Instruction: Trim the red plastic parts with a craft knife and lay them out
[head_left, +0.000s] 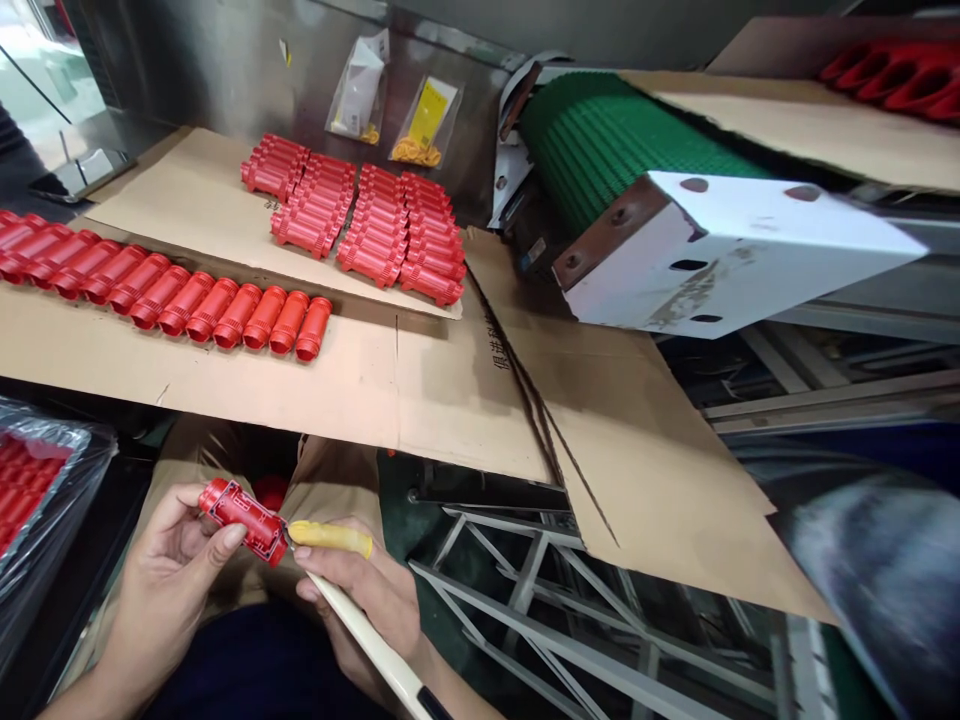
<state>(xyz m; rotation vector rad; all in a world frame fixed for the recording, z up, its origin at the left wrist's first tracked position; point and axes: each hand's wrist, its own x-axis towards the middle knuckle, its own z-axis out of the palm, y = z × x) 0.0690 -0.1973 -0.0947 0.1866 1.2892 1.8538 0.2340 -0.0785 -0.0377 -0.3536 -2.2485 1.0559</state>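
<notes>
At eight o'clock, the left hand point(169, 570) grips a red cylinder point(244, 520) between thumb and fingers. At seven o'clock, the right hand point(367, 590) holds a pale-handled tool point(367, 640); its tip appears to meet the cylinder's near end, though detail is small. A yellow finger cover point(330, 537) sheathes one right finger. Red tubes point(240, 315) line the cardboard point(360, 385) toward ten o'clock.

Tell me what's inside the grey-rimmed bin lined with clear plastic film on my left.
Small red plastic pieces lie in rows inside the bin. Anything beneath them is covered, and the bin's left part is cut off by the picture's edge.
</notes>
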